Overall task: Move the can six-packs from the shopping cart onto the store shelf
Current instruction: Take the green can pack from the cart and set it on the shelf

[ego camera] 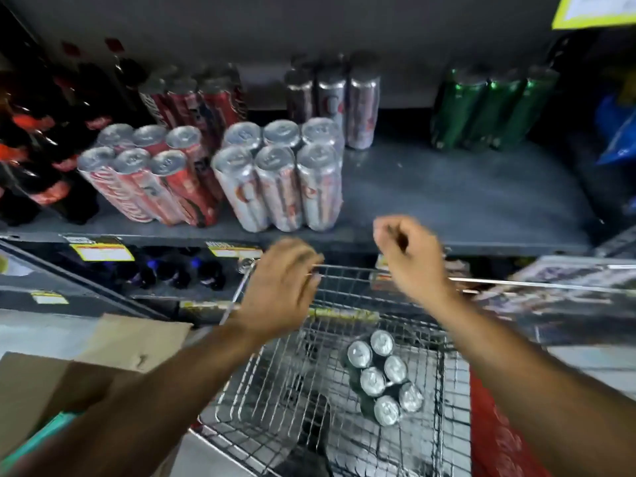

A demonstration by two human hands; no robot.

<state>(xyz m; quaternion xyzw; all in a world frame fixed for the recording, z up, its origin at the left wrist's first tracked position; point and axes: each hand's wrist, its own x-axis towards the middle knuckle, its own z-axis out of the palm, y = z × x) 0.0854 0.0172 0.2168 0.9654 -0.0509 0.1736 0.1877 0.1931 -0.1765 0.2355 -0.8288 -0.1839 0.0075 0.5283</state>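
One shrink-wrapped six-pack of dark cans with silver tops (383, 375) stood upright on the floor of the wire shopping cart (275, 383), in two rows of three, lids facing up. The left hand (278, 287) hovered over the cart rim, fingers loosely curled, empty. The right hand (409, 259) was half-closed, holding nothing. A silver six-pack (278, 180) and a red six-pack (151, 177) stood at the front of the grey store shelf (457, 197).

Both hands, left (278, 287) and right (409, 259), are motion-blurred, so neither grip is readable. At one o'clock the yellow sign (595, 10) is cropped; the red six-pack's (144, 180) lettering smears; at nine o'clock, dark bottles (41, 139) run off-frame.
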